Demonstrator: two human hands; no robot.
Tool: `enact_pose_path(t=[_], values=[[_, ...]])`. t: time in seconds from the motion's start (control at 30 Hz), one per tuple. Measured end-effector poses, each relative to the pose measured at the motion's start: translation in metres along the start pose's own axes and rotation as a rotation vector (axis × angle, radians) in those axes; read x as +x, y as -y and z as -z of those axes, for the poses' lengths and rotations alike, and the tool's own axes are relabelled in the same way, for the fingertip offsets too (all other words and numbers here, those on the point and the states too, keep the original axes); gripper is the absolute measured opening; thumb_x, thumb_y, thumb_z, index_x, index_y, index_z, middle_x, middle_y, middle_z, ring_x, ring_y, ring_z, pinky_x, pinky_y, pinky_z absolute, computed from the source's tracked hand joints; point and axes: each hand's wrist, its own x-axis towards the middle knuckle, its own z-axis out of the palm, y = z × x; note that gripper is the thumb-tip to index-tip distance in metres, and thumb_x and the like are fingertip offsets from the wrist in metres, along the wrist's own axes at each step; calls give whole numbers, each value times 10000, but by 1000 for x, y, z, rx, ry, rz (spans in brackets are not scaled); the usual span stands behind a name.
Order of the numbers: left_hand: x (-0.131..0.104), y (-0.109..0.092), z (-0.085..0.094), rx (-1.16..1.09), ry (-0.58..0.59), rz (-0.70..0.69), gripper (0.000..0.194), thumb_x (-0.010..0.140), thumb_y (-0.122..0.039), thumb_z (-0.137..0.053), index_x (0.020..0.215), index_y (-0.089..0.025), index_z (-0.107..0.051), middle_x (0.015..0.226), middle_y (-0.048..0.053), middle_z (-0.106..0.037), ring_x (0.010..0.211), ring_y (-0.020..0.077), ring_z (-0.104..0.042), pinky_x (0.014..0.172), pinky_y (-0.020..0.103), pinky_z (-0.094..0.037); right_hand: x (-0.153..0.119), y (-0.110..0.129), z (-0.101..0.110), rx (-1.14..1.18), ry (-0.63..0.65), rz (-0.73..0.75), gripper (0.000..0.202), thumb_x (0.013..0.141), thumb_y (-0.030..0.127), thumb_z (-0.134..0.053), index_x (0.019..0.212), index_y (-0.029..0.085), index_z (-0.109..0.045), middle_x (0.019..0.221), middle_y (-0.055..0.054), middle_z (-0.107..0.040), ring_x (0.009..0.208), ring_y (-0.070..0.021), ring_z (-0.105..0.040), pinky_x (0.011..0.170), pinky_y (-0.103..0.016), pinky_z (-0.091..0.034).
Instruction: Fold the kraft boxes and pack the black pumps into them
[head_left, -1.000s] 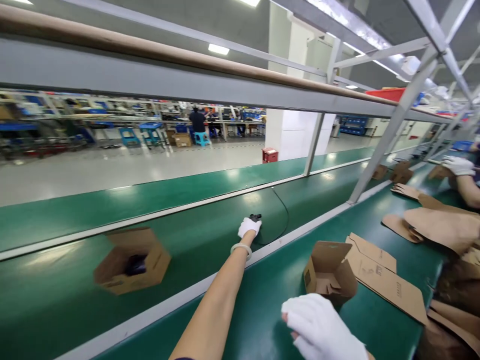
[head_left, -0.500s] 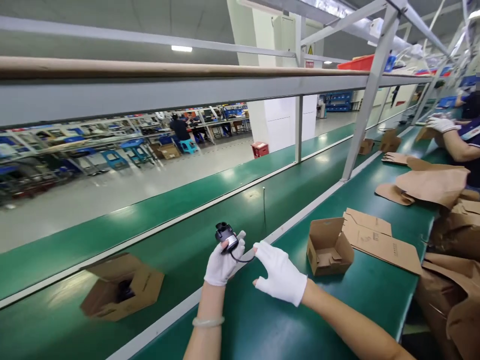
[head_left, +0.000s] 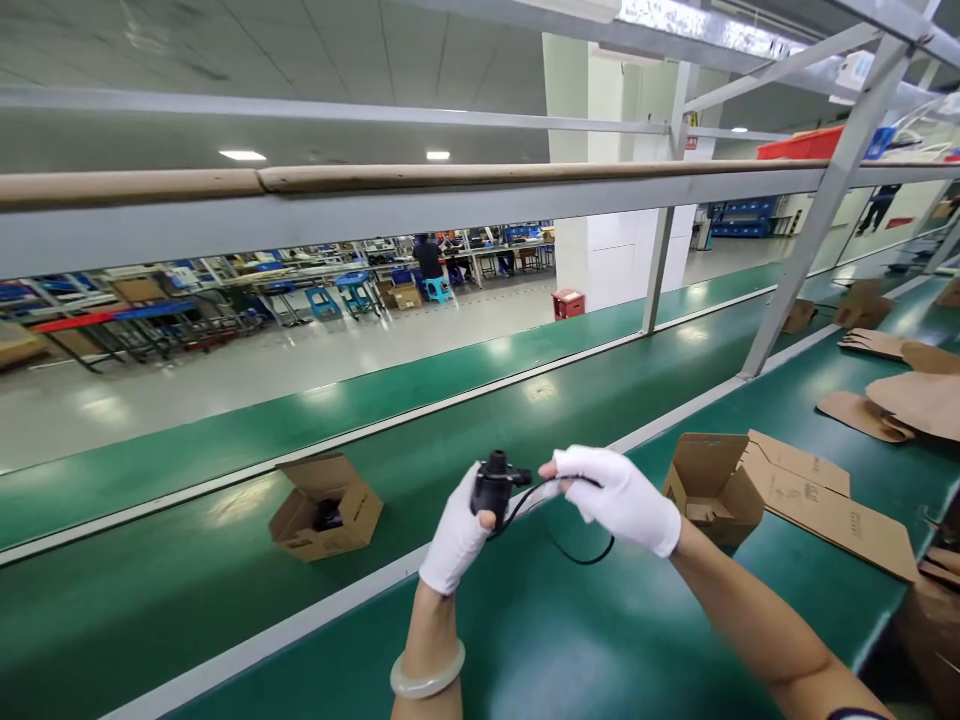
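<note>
My left hand, in a white glove with bare fingertips, is closed around a small black pump with one stub on top and another at its side. A thin black cable runs from the pump and loops below my right hand. The gloved fingers of that hand pinch the cable just right of the pump. Right of my hands, an open cardboard box stands on the green worktop. I see no pump inside it, though its bottom is partly hidden.
Another open box, with a dark item in it, sits on the green conveyor belt at left. Flattened cartons and brown paper pieces lie at right. A metal post rises beside the belt.
My right hand, open beside the cable before, now pinches it. The pump has turned in my left hand so its stub points up. The view has swung left.
</note>
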Motion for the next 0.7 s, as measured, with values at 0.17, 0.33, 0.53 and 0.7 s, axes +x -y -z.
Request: enact_pose_path(t=[0.17, 0.33, 0.53, 0.7], values=[[-14, -21, -18, -28, 365, 4, 809, 485, -724, -727, 1022, -129, -615, 849, 99, -604, 708, 197, -515, 612, 272, -412, 38, -16, 7, 34, -60, -160, 284, 854, 345, -501, 1021, 167, -646, 854, -31, -662, 417, -62, -375, 413, -205, -383], [-20, -17, -21, -362, 177, -3, 791, 630, -526, -776, 1267, -154, -491, 700, 21, -566, 586, 135, -478, 576, 263, -392, 19, -44, -17, -58, 108, -345, 260, 832, 249, -458, 953, 137, -659, 759, -15, -662, 369, -70, -389, 372, -206, -344], [-7, -9, -11, -934, -249, 90, 432, 689, -326, -679, 1083, -160, -619, 834, 34, -596, 762, 138, -580, 746, 276, -495, -39, -49, -48, -606, 303, -132, 307, 852, 146, -391, 990, 204, -658, 842, 1, -688, 715, -159, -618, 707, -261, -473], [-1, -6, -6, -766, -389, 77, 356, 691, -473, -671, 886, -184, -601, 861, 47, -627, 780, 183, -627, 682, 310, -526, -67, -31, -55, -875, 701, 0, 304, 778, 159, -496, 1061, 248, -563, 826, 41, -679, 618, -170, -613, 541, -250, -390]])
